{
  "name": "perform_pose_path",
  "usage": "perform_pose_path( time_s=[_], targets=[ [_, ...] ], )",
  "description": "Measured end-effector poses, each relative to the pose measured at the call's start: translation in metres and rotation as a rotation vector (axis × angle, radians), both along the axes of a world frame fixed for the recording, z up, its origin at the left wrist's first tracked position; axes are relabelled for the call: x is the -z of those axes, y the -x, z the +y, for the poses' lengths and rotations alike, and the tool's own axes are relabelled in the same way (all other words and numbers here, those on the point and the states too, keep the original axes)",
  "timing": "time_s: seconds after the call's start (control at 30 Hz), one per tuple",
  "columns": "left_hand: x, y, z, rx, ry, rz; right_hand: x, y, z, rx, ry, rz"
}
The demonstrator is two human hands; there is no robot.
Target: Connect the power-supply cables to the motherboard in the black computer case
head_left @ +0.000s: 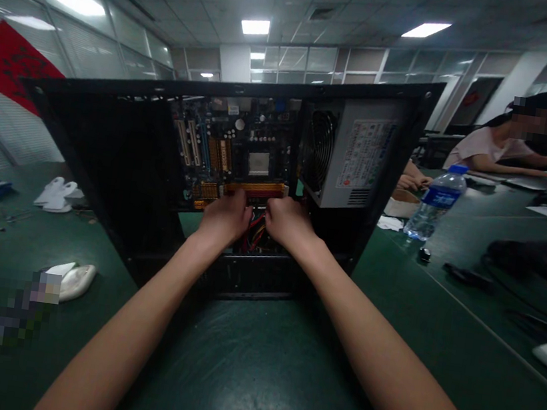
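Note:
An open black computer case point(241, 90) stands on the table, its inside facing me. In it are a motherboard point(243, 132) and a grey power supply point(360, 156) at the upper right. My left hand point(224, 217) is closed at the motherboard's lower edge, beside the orange memory slots point(255, 188) and a dark red strip point(257, 198). Facing it, my right hand point(291, 222) is closed too, at the strip's right end. Between the hands hang coloured cables point(255, 235). Curled fingers hide whatever they grip.
A water bottle point(438, 203) and a small box point(401, 203) stand to the right, near black cables point(537, 267). A white plastic bag point(57, 195) and a pale object point(78, 282) lie left. A person point(495, 150) sits across at the right.

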State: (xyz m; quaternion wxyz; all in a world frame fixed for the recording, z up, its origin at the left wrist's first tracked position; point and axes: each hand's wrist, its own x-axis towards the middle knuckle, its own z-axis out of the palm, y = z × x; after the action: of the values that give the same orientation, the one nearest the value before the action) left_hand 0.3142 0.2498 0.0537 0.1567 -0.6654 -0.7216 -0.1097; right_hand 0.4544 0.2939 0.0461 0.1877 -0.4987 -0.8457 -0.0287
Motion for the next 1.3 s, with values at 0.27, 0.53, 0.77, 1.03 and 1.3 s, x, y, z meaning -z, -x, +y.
perform_pose_path(
  time_s=[0.27,0.53,0.77,1.03,1.3],
  targets=[
    [-0.001,0.004,-0.003,0.286,0.066,0.06,-0.003,0.0,-0.004,-0.161,-0.135,0.136],
    [0.0,0.0,-0.006,0.369,0.016,0.118,0.005,-0.001,0.007,-0.25,-0.008,0.216],
    [0.003,0.005,0.001,0.508,0.341,-0.025,0.008,-0.002,0.008,-0.375,0.526,-0.185],
    [0.008,0.009,0.002,0.49,0.283,-0.12,-0.002,-0.001,0.002,-0.192,0.642,-0.493],
    [0.011,0.026,0.01,0.393,0.187,-0.263,0.001,-0.007,0.004,-0.197,0.483,-0.352]
  ],
)
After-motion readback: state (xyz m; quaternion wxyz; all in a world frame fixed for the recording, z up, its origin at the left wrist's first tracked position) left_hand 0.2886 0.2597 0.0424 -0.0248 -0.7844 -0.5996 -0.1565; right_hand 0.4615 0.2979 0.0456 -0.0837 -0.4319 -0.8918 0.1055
